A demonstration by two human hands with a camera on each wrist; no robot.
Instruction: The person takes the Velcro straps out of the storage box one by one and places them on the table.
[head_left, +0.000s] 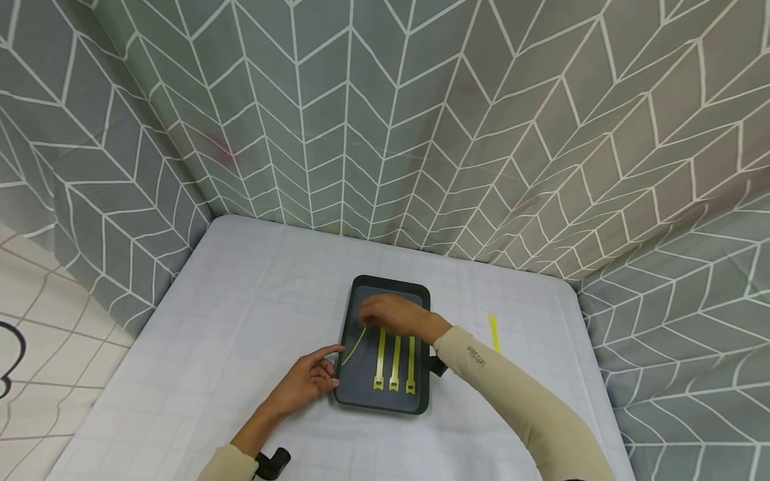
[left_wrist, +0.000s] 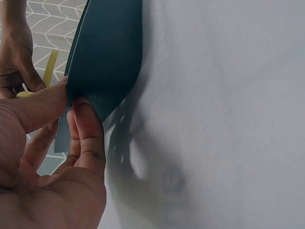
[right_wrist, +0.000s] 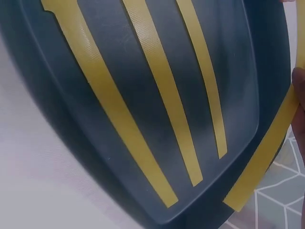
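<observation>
Beige sleeve (head_left: 511, 394) bears small, unreadable grey lettering (head_left: 476, 355).

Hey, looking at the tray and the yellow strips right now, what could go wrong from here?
The curved yellow strip held by the right hand may land crooked beside the three straight yellow strips. The dark rectangular plastic tray could shift, since the left hand grips only its edge.

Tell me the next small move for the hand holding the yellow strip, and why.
Probably lower the fourth strip flat onto the tray, left of the three strips already lying side by side. The right hand holds it curved above the tray's left part, and the left hand steadies the tray edge.
</observation>
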